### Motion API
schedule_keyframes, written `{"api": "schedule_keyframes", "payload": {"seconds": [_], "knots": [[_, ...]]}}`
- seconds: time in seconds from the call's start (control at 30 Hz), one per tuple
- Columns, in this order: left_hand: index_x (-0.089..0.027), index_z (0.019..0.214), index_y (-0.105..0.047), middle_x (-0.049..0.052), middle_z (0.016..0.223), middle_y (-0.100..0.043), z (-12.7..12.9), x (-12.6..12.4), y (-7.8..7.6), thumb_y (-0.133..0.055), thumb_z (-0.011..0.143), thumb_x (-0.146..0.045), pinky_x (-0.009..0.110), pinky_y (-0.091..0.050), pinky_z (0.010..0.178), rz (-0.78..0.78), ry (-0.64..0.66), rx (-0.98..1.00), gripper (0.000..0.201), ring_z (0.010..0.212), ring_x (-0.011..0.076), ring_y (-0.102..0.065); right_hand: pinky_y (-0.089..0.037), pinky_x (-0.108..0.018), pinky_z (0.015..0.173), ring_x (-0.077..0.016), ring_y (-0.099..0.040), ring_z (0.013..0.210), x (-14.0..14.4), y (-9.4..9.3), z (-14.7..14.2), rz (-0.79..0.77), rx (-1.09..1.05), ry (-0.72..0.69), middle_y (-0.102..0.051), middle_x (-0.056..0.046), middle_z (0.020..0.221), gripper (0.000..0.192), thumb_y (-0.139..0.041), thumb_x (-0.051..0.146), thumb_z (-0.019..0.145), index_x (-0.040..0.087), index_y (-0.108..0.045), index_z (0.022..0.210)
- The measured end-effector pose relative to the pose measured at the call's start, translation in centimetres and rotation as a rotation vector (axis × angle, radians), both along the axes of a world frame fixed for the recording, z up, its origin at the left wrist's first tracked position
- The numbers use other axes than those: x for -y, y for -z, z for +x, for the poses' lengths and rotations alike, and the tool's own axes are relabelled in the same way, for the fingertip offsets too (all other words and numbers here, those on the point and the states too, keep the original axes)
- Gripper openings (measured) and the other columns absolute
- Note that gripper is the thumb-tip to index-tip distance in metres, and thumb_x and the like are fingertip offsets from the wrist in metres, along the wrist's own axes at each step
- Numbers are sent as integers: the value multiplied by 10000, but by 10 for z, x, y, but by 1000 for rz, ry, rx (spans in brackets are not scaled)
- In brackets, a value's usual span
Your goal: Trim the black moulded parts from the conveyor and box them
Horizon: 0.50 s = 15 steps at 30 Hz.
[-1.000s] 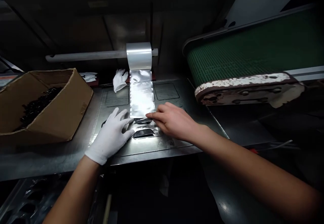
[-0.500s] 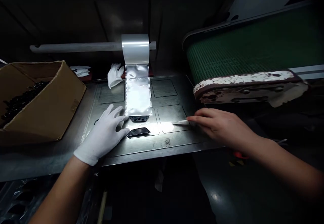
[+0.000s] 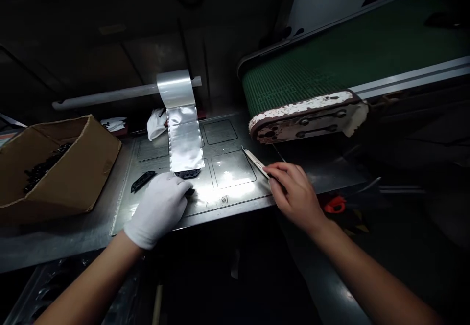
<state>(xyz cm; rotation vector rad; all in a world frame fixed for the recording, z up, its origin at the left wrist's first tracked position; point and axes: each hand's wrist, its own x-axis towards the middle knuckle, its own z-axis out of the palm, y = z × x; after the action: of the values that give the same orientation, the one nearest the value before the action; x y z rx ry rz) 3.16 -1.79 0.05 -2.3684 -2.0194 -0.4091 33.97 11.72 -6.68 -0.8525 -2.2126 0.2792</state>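
At the far left of the metal tabletop (image 3: pixel 73 237) sits an open cardboard box (image 3: pixel 69 168) with a heap of small black parts (image 3: pixel 40 168) inside. Just right of it, a flat black piece (image 3: pixel 142 181) lies alone on the steel. Next comes the left hand (image 3: pixel 161 207), in a white glove, palm down with the fingers curled loosely over another dark piece (image 3: pixel 189 192) that shows only at the fingertips; whether the hand grips it or merely presses on it cannot be told. Just above the glove, a strip of shiny plastic film (image 3: pixel 185 141) runs down from a roll (image 3: pixel 175 88) on a horizontal bar, and a third black piece (image 3: pixel 187 173) peeks out from under the strip's lower end. A crumpled white glove (image 3: pixel 156 123) lies beside the strip, farther back. Farther right, the bare right hand (image 3: pixel 295 195) rests near the tabletop's edge, fingers closed lightly around the near end of a slim, pale utility knife (image 3: pixel 255 161) whose tip points away toward the strip. Above it rises a green conveyor belt (image 3: pixel 330 65) with a chipped white end plate.
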Motion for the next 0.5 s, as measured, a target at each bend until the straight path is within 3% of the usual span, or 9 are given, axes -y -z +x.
{"api": "schedule_keyframes", "payload": {"seconds": [0.07,0.13,0.2,0.27,0.33,0.4,0.5], "knots": [[-190,893,-722,124,1086,-739,8,25,0,-624,919,-65,535,-539,992,115,-34,146,161,1125,312,-655,-526,-417,986,-249,-641,1104,44,1,-2,-247,-215,-70,-677,-103,1139,240,-561,216,1020,222,-715,1204],[-227,966,-736,118,1489,-591,23,55,5,-710,895,-69,649,-374,1202,284,-76,392,174,1467,366,-450,-557,-347,867,-199,-672,989,92,2,-17,-717,-353,-236,-696,-71,1098,207,-575,328,1041,258,-710,1181],[-271,1035,-751,65,1685,-384,41,85,18,-748,863,-40,746,-219,1247,415,-113,613,288,1594,411,-228,-548,-278,691,-159,-665,836,133,3,-42,-1242,-441,-431,-703,-63,1056,347,-622,524,1001,244,-683,1195],[-298,1075,-769,48,1715,-331,56,111,36,-758,852,-37,774,-204,1234,463,-162,683,343,1605,436,-176,-495,-227,572,-129,-617,715,161,4,-69,-1560,-515,-536,-683,-44,930,544,-704,673,886,198,-653,1145],[-333,1091,-792,26,1708,-344,67,132,53,-774,845,-58,738,-232,1241,474,-223,652,370,1591,434,-222,-457,-203,530,-110,-567,645,177,6,-87,-1656,-519,-550,-625,3,781,579,-754,701,822,179,-623,1034],[-380,1145,-787,-4,1700,-361,72,153,65,-745,883,-87,634,-316,1246,462,-339,690,396,1548,381,-345,-448,-202,537,-105,-541,624,185,7,-94,-1632,-430,-521,-584,30,708,506,-733,665,864,186,-601,958],[-409,1397,-644,29,1607,-502,72,184,76,-637,999,-232,439,-485,1136,265,-620,1144,435,1349,253,-588,-462,-219,609,-117,-554,690,189,10,-99,-1456,-194,-519,-609,16,763,398,-654,592,957,197,-623,920]]}}
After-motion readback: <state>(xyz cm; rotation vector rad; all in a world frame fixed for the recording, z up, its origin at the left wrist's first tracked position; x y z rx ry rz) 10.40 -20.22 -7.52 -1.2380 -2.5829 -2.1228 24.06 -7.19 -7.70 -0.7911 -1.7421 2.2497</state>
